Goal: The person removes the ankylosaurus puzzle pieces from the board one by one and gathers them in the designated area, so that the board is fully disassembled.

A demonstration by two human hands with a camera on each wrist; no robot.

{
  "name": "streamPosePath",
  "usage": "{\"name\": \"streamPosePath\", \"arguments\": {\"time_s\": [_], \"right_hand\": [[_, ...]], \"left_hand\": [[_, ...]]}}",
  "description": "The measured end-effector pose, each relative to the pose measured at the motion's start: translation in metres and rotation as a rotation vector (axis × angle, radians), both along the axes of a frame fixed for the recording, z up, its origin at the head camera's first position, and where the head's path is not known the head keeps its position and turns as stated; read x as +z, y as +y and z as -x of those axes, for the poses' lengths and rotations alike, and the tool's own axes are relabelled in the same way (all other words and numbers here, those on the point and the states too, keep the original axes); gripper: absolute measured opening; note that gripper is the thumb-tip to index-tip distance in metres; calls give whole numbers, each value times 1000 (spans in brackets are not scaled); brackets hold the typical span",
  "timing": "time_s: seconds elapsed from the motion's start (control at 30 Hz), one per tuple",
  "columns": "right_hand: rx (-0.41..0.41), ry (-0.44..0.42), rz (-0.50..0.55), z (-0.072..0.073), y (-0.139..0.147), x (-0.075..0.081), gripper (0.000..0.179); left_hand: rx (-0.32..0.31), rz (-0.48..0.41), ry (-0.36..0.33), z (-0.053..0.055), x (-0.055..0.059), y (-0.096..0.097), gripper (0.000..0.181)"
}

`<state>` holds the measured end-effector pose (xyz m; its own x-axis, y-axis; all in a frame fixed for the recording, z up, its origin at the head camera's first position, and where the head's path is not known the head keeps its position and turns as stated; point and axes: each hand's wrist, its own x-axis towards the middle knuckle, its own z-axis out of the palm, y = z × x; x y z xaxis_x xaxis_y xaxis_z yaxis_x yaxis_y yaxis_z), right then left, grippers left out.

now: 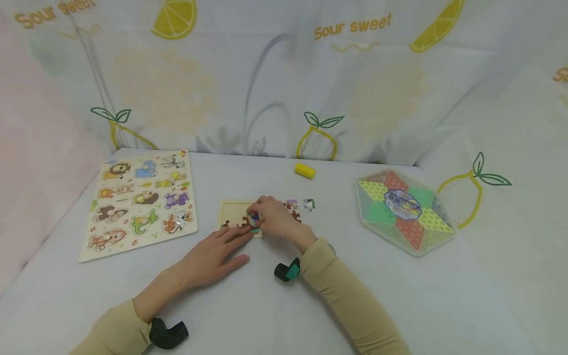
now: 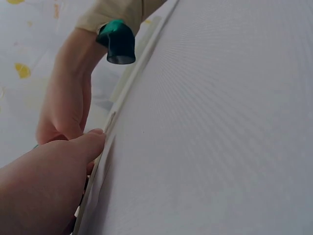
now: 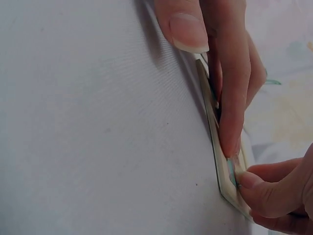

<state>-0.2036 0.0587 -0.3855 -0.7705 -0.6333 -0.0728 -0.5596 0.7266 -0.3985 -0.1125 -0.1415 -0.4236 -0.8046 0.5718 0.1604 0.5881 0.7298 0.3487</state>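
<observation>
A small wooden jigsaw tray lies mid-table with several puzzle pieces set in it. My right hand is over its right side, thumb and fingers pinching a colourful puzzle piece down at the tray. The left hand comes in from the lower left, its fingers extended with their tips on the tray's lower edge. Seen from the right wrist, a left fingertip presses beside a teal piece edge, close to the right thumb. The right hand hides part of the tray.
Loose puzzle pieces lie just right of the tray. An animal picture board is at the left, a hexagonal game box at the right. A yellow cylinder lies farther back, before a lemon-print curtain.
</observation>
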Motion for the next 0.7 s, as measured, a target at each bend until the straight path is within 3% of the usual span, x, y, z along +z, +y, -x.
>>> {"name": "streamPosePath", "arguments": {"time_s": [0.3,0.7], "right_hand": [[-17,5,1,1,-1,-7,35],[-31,-20,35,2,-4,-14,36]], "left_hand": [[4,4,-40,0,0,0,58],[-1,8,-29,0,0,0,58]]}}
